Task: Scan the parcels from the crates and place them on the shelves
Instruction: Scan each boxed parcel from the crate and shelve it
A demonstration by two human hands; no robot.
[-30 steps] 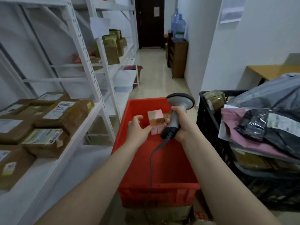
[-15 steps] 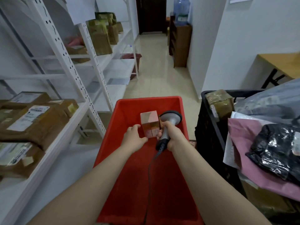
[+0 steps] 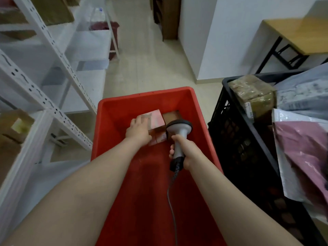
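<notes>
Red plastic fills the middle of my feed: inside the red crate, my left hand grips a small pink box, fingers laid over its top-left edge. The box sits low at the crate's far end, though I cannot tell whether it rests on the floor. Just right of that grip, my right hand is wrapped round the handle of a grey scanner, whose round head sits directly beside the box. A brown parcel lies just beyond the scanner head, against the pink box's right side. The scanner's black cable trails from below my right fist back toward me over the crate floor. Further right of the scanner hand stands a black crate loaded with a taped brown carton, a grey mailer and a pink mailer. Left of the box hand rise white shelves, with brown cartons on the nearest level. Beyond the black crate, well apart from both hands, stands a wooden table.
</notes>
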